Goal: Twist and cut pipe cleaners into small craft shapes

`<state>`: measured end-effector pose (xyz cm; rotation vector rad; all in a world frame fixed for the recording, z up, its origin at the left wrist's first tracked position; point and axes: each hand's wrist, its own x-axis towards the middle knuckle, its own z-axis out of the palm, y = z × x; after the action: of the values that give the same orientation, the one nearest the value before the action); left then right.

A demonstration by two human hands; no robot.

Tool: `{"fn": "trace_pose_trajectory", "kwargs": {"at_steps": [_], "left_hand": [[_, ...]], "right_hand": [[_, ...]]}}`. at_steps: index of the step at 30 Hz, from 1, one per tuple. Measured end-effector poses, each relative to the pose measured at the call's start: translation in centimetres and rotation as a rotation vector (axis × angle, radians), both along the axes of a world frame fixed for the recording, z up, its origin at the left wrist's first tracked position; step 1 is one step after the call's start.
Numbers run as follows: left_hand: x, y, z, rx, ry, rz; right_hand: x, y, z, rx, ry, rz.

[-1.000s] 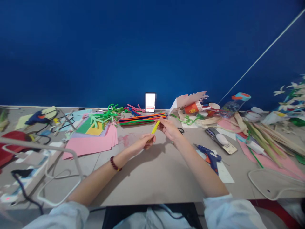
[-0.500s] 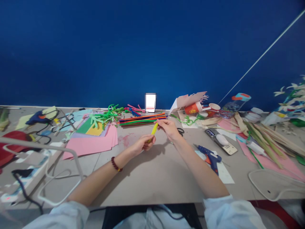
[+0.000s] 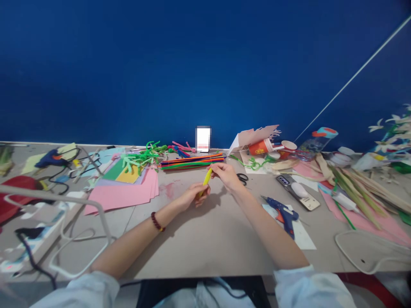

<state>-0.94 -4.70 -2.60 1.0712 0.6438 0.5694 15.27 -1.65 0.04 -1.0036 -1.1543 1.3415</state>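
The left hand [image 3: 193, 195] curls closed around the lower end of a thick yellow pipe cleaner [image 3: 207, 179], the right hand [image 3: 226, 176] pinches its upper end, and a bundle of multicoloured pipe cleaners [image 3: 192, 161] lies just beyond on the beige table [image 3: 205, 244].

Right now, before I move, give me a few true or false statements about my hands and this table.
Your left hand and right hand both hold a yellow pipe cleaner. True.

The bead bracelet is on your right wrist. False: it is on your left wrist.

Black-handled scissors lie nearer your right hand than your left. True.

The blue glue gun is in your right hand. False: it lies on a white sheet, to the right of your right arm.
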Motion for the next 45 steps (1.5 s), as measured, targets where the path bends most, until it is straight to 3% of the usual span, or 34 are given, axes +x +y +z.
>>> {"fn": "trace_pose_trajectory", "kwargs": {"at_steps": [8, 11, 23, 28, 33, 39, 45], "left_hand": [[0.1, 0.5, -0.1, -0.032, -0.180, 0.040], [0.1, 0.5, -0.2, 0.014, -0.188, 0.090], [0.5, -0.3, 0.5, 0.265, 0.117, 0.299], [0.4, 0.1, -0.3, 0.513, 0.202, 0.452], [0.0, 0.5, -1.3, 0.662, 0.244, 0.595], [-0.6, 0.2, -0.6, 0.805, 0.412, 0.525], [-0.9, -0.2, 0.4, 0.920, 0.520, 0.519]], "right_hand": [[-0.1, -0.8, 0.6, 0.048, -0.112, 0.219], [-0.1, -0.8, 0.6, 0.078, -0.157, 0.209], [0.2, -0.7, 1.0, 0.048, -0.175, 0.168], [0.5, -1.2, 1.6, 0.078, -0.354, 0.240], [0.8, -1.1, 1.8, 0.238, -0.549, 0.170], [1.2, -0.9, 1.7, 0.421, -0.711, 0.196], [1.1, -1.0, 1.8, 0.399, -0.706, 0.209]]}}
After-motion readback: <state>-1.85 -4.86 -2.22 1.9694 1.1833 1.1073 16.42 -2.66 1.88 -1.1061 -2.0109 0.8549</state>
